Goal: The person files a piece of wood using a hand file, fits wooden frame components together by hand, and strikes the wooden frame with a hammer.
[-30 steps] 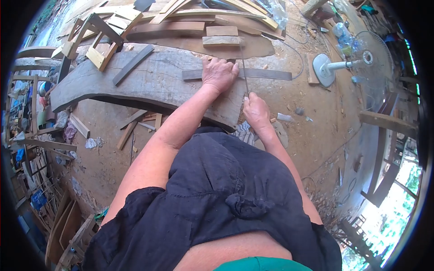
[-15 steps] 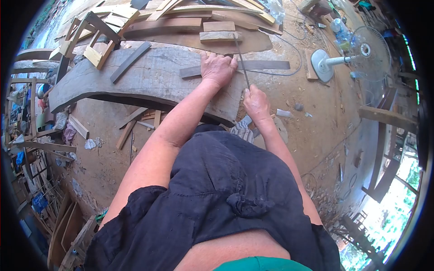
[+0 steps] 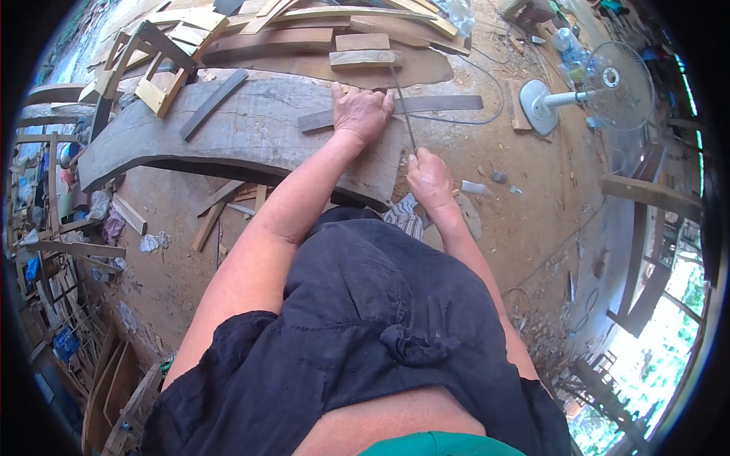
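A long, narrow wooden strip (image 3: 445, 104) lies across the right-hand end of a big wooden slab (image 3: 251, 114). It is flat, greyish brown and plain, with straight long edges and squared-off ends, and it looks thin beside the thick slab. One end rests on the slab's top; the other reaches out past the slab's edge, over the brown ground (image 3: 532, 205).

The person's left hand (image 3: 360, 114) grasps the strip from above, fingers bent over its far side and the back of the hand turned up; how far the fingertips wrap beneath is hidden. The right hand (image 3: 430, 181) is clenched around the near end of a long, slim, dark tool (image 3: 404, 110), its handle covered by the fist. The tool points away from the person and crosses the strip just beside the left hand. It is too thin here to tell whether it is a saw or a file, and whether it touches the wood cannot be told.

The slab is grey and weathered, with cracks along its face and a curved near edge. A shorter dark stick (image 3: 214, 104) lies slantwise on it, well apart from the strip. Beyond the slab sit two stacked wooden blocks (image 3: 365, 58).
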Demonstrator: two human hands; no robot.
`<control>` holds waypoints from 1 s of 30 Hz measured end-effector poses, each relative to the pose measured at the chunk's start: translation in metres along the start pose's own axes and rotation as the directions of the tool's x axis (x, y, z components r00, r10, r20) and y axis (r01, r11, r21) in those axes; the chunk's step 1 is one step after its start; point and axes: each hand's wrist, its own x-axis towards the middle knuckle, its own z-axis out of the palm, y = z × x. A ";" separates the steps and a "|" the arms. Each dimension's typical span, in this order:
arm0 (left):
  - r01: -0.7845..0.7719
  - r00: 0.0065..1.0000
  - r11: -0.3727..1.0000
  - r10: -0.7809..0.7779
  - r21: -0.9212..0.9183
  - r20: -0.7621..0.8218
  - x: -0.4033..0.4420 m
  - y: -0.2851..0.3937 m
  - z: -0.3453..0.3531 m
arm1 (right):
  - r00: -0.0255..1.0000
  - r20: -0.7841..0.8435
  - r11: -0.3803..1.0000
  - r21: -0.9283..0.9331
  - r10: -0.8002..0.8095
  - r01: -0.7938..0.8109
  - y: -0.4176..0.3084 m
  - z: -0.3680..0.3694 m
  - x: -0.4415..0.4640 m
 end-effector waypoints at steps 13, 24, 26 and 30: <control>0.065 0.998 0.998 -0.065 0.028 0.008 0.005 0.007 -0.006 | 0.999 0.046 0.947 0.321 0.001 -0.015 0.007 -0.033 -0.022; 0.121 0.986 0.991 -0.126 0.048 0.113 0.007 0.008 -0.010 | 0.992 -0.117 0.996 0.071 -0.046 0.055 0.026 0.010 0.006; 0.124 0.985 0.991 -0.129 0.051 0.111 0.008 0.008 -0.009 | 0.992 -0.120 0.996 0.066 -0.048 0.056 0.026 0.011 0.006; 0.148 0.984 0.986 -0.155 0.079 0.093 0.007 0.011 -0.005 | 0.992 -0.112 0.997 0.036 -0.059 0.063 0.018 0.014 0.005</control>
